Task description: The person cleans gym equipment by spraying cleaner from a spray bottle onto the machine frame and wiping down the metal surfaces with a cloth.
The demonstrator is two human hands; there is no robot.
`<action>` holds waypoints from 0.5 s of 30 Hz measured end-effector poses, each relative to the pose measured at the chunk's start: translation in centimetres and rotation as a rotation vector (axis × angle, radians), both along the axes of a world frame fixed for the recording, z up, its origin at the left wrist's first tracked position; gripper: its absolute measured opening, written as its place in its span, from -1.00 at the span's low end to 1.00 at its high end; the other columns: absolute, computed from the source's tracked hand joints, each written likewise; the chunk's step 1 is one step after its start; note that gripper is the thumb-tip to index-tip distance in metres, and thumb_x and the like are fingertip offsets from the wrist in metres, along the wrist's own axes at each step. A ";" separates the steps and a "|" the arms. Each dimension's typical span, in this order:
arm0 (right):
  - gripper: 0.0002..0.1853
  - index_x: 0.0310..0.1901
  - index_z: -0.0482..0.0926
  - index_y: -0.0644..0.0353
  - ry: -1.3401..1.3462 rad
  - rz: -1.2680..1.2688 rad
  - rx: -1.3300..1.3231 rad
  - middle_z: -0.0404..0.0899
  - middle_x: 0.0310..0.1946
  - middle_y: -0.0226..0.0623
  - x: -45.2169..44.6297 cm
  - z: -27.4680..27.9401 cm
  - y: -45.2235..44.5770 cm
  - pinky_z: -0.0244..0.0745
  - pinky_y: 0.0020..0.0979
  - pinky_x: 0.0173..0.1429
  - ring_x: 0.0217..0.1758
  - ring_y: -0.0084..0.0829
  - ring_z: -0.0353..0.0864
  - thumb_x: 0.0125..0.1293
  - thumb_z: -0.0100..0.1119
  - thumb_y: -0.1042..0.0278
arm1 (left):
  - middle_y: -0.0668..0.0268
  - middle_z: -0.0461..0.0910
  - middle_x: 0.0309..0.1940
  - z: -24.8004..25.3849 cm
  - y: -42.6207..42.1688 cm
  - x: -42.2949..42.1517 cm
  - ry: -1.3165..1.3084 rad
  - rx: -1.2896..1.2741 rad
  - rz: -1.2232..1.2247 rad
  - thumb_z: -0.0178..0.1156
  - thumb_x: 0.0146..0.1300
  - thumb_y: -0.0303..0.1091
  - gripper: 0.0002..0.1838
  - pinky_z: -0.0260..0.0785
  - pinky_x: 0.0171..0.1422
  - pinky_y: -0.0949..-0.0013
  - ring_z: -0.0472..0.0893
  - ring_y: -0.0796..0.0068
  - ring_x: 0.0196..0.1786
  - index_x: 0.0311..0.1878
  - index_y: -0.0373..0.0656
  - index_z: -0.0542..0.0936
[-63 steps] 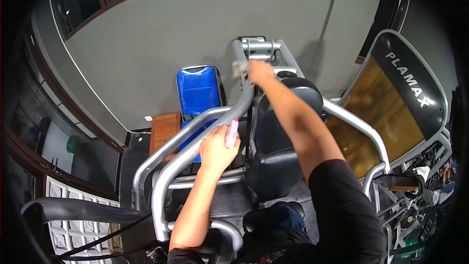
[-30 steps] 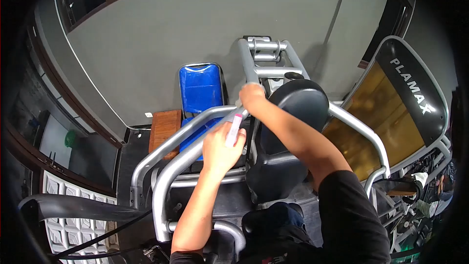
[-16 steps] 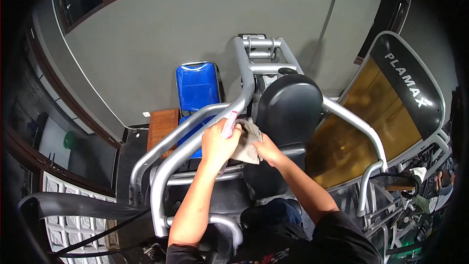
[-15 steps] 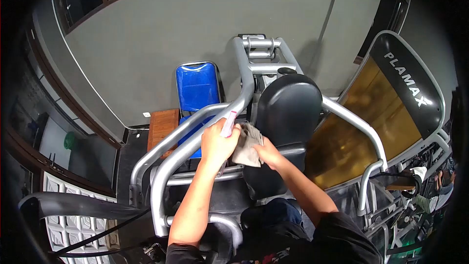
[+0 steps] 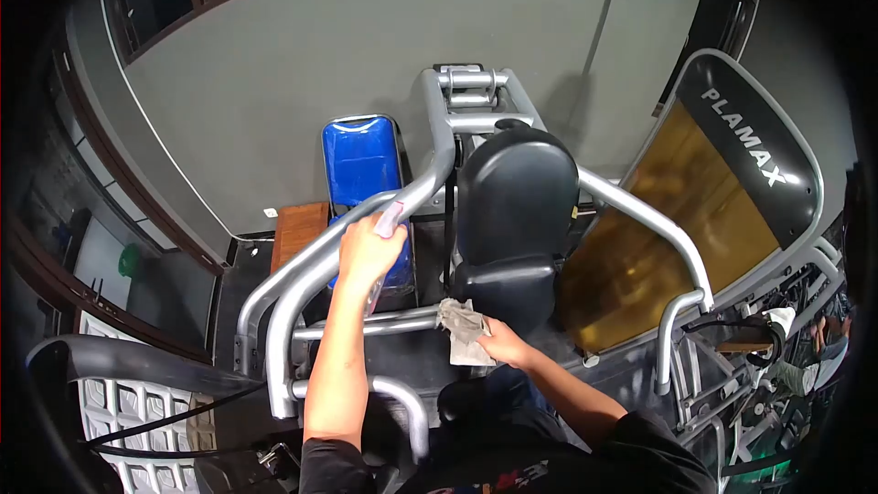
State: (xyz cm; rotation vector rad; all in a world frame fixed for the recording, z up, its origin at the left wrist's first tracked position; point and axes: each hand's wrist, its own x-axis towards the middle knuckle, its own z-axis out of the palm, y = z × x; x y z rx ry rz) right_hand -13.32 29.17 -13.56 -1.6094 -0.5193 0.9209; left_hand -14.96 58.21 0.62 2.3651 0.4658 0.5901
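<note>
My left hand [image 5: 368, 256] is closed around what looks like a clear spray bottle with a pinkish-white head [image 5: 389, 218]. Its grip hides most of the bottle, and the lower end shows below the fist. This hand is over the silver tube frame [image 5: 306, 279] of a gym machine. Lower and to the right, my right hand [image 5: 503, 344] grips a crumpled grey-beige cloth [image 5: 468, 334], which hangs in front of the machine's black seat [image 5: 508, 288]. Above that seat stands the padded black backrest [image 5: 517, 201]. The cloth appears apart from the padding.
A blue chair [image 5: 363, 160] stands against the grey wall behind the frame, beside a brown wooden table [image 5: 297, 233]. At right is a tall PLAMAX panel [image 5: 677, 229]. A curved handle tube [image 5: 658, 220] reaches out on the right. A person [image 5: 830, 348] is at the far right edge.
My hands have moved apart: the left went left with the bottle, while the right dropped lower with the cloth. The view has shifted slightly.
</note>
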 end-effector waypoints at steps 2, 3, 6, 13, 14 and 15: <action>-0.49 0.36 0.45 0.23 -0.080 -0.027 -0.088 0.65 0.10 -0.26 -0.4 -0.2 -0.5 0.44 -0.40 0.28 0.16 -0.46 0.59 0.36 0.04 0.52 | 0.07 0.71 -0.49 -0.2 0.1 -0.1 0.038 -0.030 -0.002 0.31 0.13 -0.18 -0.61 0.55 -0.16 0.17 0.76 0.21 -0.37 -0.03 -0.18 0.73; -0.49 0.36 0.45 0.23 -0.078 -0.026 -0.089 0.65 0.10 -0.26 -0.6 0.1 -0.7 0.44 -0.40 0.28 0.16 -0.46 0.59 0.36 0.04 0.52 | 0.12 0.68 -0.56 -0.2 0.0 -0.2 0.003 -0.018 0.004 0.30 0.13 -0.17 -0.62 0.54 -0.22 0.21 0.74 0.28 -0.44 -0.06 -0.20 0.73; -0.54 0.35 0.46 0.20 -0.011 -0.005 -0.183 0.63 0.13 -0.35 -1.2 -0.4 -1.5 0.39 -0.45 0.30 0.16 -0.54 0.53 0.43 0.10 0.45 | 0.17 0.68 -0.58 -0.7 0.2 -0.5 -0.032 -0.045 0.010 0.30 0.15 -0.18 -0.64 0.55 -0.30 0.27 0.72 0.37 -0.51 -0.10 -0.26 0.73; -0.53 0.34 0.46 0.26 -0.077 0.022 -0.101 0.63 0.14 -0.29 -2.2 -0.7 -2.6 0.40 -0.42 0.32 0.19 -0.50 0.55 0.40 0.06 0.50 | 0.28 0.70 -0.42 0.4 0.4 -3.0 -0.024 -0.451 -0.028 0.31 0.19 -0.29 -0.49 0.46 -0.43 0.44 0.58 0.60 -0.57 0.24 -0.18 0.63; -0.53 0.34 0.46 0.27 -0.035 -0.003 -0.060 0.62 0.14 -0.27 -2.2 -0.9 -2.8 0.41 -0.41 0.33 0.20 -0.49 0.55 0.40 0.06 0.51 | 0.28 0.70 -0.42 0.3 0.5 -3.7 -0.025 -0.446 -0.027 0.31 0.19 -0.29 -0.49 0.46 -0.43 0.44 0.58 0.60 -0.57 0.24 -0.18 0.63; -0.53 0.34 0.46 0.27 -0.039 -0.002 -0.054 0.62 0.14 -0.27 -1.8 -1.9 -3.0 0.41 -0.41 0.33 0.20 -0.49 0.55 0.40 0.06 0.51 | 0.31 0.68 -0.46 0.0 0.4 -4.5 -0.077 -0.464 -0.012 0.32 0.20 -0.27 -0.57 0.47 -0.43 0.43 0.59 0.60 -0.57 0.13 -0.22 0.67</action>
